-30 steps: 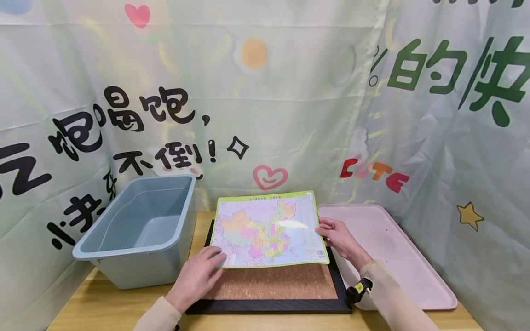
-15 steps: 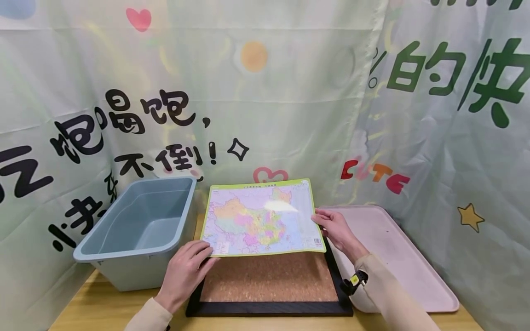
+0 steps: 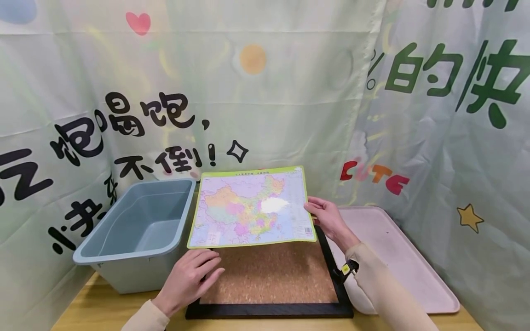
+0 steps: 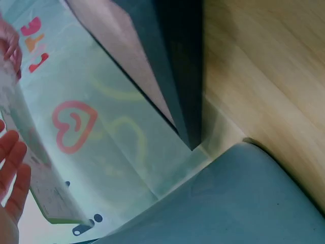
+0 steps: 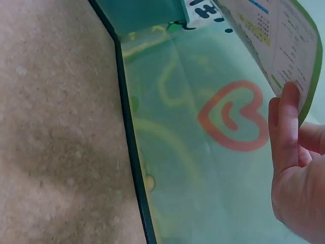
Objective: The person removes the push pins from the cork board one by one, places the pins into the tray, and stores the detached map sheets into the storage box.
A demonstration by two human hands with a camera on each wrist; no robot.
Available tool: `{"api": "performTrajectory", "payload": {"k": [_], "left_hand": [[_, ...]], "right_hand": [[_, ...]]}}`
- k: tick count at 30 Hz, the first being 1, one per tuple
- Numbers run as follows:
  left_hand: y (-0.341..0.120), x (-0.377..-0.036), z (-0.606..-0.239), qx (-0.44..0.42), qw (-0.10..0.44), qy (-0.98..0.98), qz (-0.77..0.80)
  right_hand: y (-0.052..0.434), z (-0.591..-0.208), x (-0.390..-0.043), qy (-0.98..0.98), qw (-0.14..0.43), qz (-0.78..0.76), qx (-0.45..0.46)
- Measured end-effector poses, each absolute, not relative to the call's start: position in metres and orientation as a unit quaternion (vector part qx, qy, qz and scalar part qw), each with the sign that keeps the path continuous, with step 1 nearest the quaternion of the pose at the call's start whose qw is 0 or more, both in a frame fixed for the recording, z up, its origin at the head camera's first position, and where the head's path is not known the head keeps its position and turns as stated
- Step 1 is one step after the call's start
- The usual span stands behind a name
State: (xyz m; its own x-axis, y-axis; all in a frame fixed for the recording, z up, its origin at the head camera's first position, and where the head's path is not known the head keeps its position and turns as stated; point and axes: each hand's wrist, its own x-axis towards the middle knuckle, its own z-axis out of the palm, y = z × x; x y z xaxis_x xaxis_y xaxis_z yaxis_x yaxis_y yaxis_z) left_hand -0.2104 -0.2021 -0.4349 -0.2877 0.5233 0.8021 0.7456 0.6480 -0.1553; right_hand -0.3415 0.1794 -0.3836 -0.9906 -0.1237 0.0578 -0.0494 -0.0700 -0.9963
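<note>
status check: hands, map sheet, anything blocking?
Right hand pinches map sheet by its right edge, sheet lifted off the cork board. Left hand open, resting on the board's left frame. Grey bin left, pink tray right.

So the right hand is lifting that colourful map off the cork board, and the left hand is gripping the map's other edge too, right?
Not quite. The right hand does hold the map by its edge above the cork board, but the left hand grips nothing: in the head view it lies with relaxed fingers on the board's left side, below the map's lower corner.
</note>
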Motion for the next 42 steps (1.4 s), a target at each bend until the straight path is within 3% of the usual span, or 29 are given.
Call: {"api": "performTrajectory", "payload": {"k": [11, 23, 30, 38, 42], "left_hand": [[-0.2, -0.208, -0.453, -0.419, 0.38, -0.82, -0.085], [-0.2, -0.204, -0.466, -0.351, 0.191, -0.912, -0.092], [-0.2, -0.204, -0.473, -0.378, 0.178, -0.904, -0.092], [-0.199, -0.203, -0.474, -0.357, 0.068, -0.928, -0.088], [-0.198, -0.204, -0.474, -0.362, 0.068, -0.926, -0.087]], "right_hand": [[0.163, -0.371, -0.347, 0.662, 0.027, -0.746, -0.06], [0.166, -0.365, -0.349, 0.652, 0.035, -0.755, -0.058], [0.166, -0.364, -0.349, 0.645, 0.032, -0.762, -0.038], [0.149, -0.362, -0.351, 0.639, 0.047, -0.767, -0.045], [0.138, -0.358, -0.354, 0.646, 0.049, -0.761, -0.047]]}}
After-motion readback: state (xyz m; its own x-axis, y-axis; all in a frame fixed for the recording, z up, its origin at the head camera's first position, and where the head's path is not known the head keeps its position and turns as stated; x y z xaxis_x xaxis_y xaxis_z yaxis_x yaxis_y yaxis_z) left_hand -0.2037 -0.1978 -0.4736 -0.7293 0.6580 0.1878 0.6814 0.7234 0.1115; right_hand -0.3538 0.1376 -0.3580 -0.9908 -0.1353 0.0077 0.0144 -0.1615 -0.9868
